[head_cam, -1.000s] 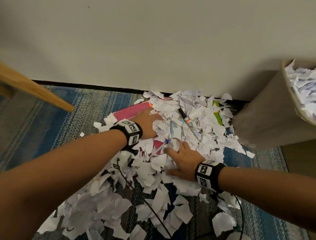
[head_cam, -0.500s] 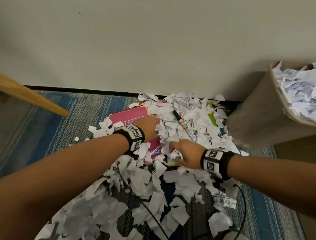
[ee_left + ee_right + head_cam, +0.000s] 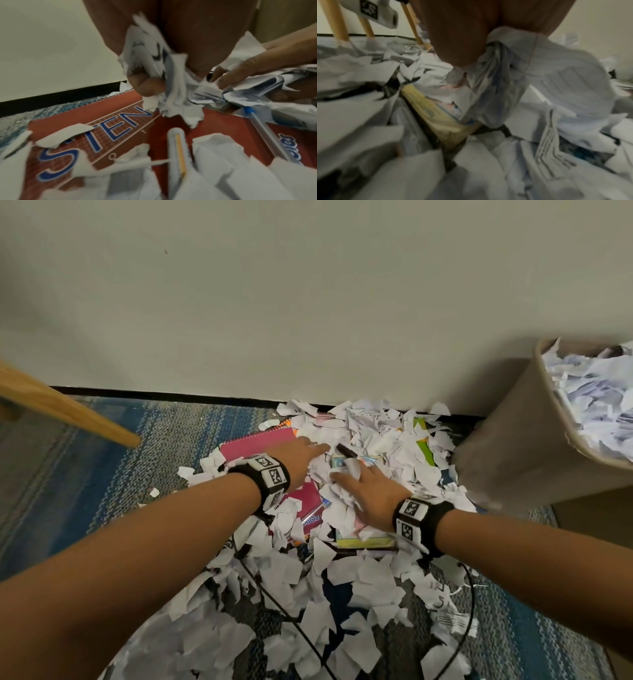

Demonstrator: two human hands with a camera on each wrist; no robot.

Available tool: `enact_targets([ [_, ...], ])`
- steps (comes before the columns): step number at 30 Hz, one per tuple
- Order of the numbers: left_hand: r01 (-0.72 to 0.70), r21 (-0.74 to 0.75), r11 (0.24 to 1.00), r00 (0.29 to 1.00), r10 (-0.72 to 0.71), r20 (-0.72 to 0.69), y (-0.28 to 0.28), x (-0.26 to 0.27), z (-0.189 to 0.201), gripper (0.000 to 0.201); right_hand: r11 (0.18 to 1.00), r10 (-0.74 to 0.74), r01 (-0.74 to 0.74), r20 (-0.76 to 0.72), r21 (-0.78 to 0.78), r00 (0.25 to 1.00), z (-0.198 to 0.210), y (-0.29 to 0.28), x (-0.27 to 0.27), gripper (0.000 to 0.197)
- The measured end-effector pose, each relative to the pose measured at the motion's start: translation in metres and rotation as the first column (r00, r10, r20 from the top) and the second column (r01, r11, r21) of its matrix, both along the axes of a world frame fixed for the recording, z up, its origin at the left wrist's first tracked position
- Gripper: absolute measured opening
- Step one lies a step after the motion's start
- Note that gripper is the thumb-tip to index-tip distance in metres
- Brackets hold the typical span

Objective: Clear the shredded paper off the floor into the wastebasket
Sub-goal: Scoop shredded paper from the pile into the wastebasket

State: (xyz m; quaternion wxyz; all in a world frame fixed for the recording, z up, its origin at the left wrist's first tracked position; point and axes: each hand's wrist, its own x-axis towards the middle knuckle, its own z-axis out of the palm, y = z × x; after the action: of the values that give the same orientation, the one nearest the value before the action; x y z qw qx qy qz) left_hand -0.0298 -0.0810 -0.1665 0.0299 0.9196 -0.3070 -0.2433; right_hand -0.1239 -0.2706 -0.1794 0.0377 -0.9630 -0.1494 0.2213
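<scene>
Torn white shredded paper (image 3: 373,440) lies heaped on the carpet against the wall and spreads toward me. The tan wastebasket (image 3: 513,446) stands at the right, with paper scraps inside. My left hand (image 3: 303,455) reaches into the pile over a pink notebook; in the left wrist view its thumb (image 3: 147,85) pinches a bunch of paper scraps (image 3: 150,56). My right hand (image 3: 363,487) lies just right of it on the heap, with its fingers (image 3: 240,71) closed over crumpled paper (image 3: 513,75) bunched under the palm. The two hands almost touch.
Mixed into the heap are a pink steno notebook (image 3: 260,441), a black marker (image 3: 346,451), a blue pen (image 3: 264,128) and a yellow-edged book (image 3: 366,542). A wooden furniture leg (image 3: 68,412) slants in at the left. A black cable (image 3: 471,604) runs over the scraps near me.
Both hands have pushed farther into the pile toward the wall and closer together. The right hand's fist has spread over more paper.
</scene>
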Motion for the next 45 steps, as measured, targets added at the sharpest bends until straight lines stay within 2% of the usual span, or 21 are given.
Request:
enact_targets([
  [4,0.073,0.053,0.996,0.997,-0.073,-0.003,-0.015,-0.004,-0.014,0.083,0.992,0.122,-0.119,0.081,-0.033,0.989,-0.008,0.0,-0.008,0.057],
  [7,0.065,-0.005,0.998,0.998,-0.065,0.025,-0.019,-0.011,-0.023,0.079,0.986,0.165,-0.166,0.058,0.004,0.985,-0.004,0.0,-0.011,0.039],
  [9,0.061,-0.033,0.998,0.997,-0.059,0.055,-0.019,-0.01,-0.025,0.067,0.995,0.082,-0.082,-0.005,0.05,0.997,0.006,0.001,-0.01,0.034],
  [11,0.054,-0.034,0.998,0.993,-0.05,0.109,-0.017,-0.007,-0.025,0.048,0.985,-0.075,0.076,-0.015,0.156,0.997,0.017,-0.001,-0.003,0.026],
  [13,0.021,-0.048,0.999,0.993,-0.015,0.121,-0.016,-0.001,-0.023,0.035,0.925,-0.246,0.238,-0.011,0.297,0.969,0.03,-0.007,0.011,0.017],
  [16,-0.066,-0.092,0.994,0.99,0.077,0.12,-0.014,0.013,-0.018,0.031,0.832,-0.449,0.394,0.056,0.391,0.892,0.04,-0.027,0.041,0.012],
  [18,-0.105,-0.164,0.981,0.984,0.126,0.126,-0.014,0.027,-0.015,0.028,0.79,-0.551,0.448,0.164,0.42,0.818,0.038,-0.043,0.06,0.014],
  [20,-0.084,-0.204,0.975,0.989,0.107,0.106,-0.017,0.04,-0.013,0.029,0.782,-0.59,0.494,0.2,0.38,0.782,0.028,-0.056,0.074,0.02],
  [23,0.006,-0.079,0.997,0.998,-0.001,0.061,-0.027,0.05,-0.012,0.046,0.797,-0.588,0.547,0.128,0.256,0.798,0.007,-0.064,0.081,0.036],
  [26,0.098,0.041,0.994,0.995,-0.098,0.008,-0.04,0.049,-0.016,0.058,0.782,-0.608,0.593,0.026,0.193,0.794,-0.012,-0.06,0.078,0.064],
  [29,0.053,-0.032,0.998,0.998,-0.054,-0.018,-0.047,0.05,-0.021,0.057,0.812,-0.575,0.558,0.07,0.169,0.815,-0.021,-0.052,0.084,0.084],
  [31,0.022,-0.092,0.996,1.0,-0.024,-0.019,-0.045,0.053,-0.027,0.058,0.819,-0.571,0.553,0.108,0.156,0.814,-0.021,-0.047,0.092,0.08],
  [34,-0.016,-0.149,0.989,0.999,0.02,0.027,-0.043,0.053,-0.033,0.058,0.827,-0.563,0.556,0.115,0.083,0.819,-0.029,-0.044,0.1,0.063],
  [38,-0.011,-0.232,0.973,0.997,0.03,0.078,-0.046,0.051,-0.034,0.063,0.851,-0.524,0.501,0.18,0.16,0.832,-0.031,-0.041,0.1,0.051],
  [41,-0.014,-0.193,0.981,0.996,0.03,0.079,-0.049,0.057,-0.036,0.056,0.868,-0.492,0.469,0.166,0.163,0.854,-0.025,-0.038,0.102,0.043],
  [45,-0.044,-0.187,0.981,0.996,0.058,0.071,-0.05,0.061,-0.029,0.041,0.829,-0.538,0.505,0.095,0.242,0.837,-0.012,-0.043,0.104,0.042],
])
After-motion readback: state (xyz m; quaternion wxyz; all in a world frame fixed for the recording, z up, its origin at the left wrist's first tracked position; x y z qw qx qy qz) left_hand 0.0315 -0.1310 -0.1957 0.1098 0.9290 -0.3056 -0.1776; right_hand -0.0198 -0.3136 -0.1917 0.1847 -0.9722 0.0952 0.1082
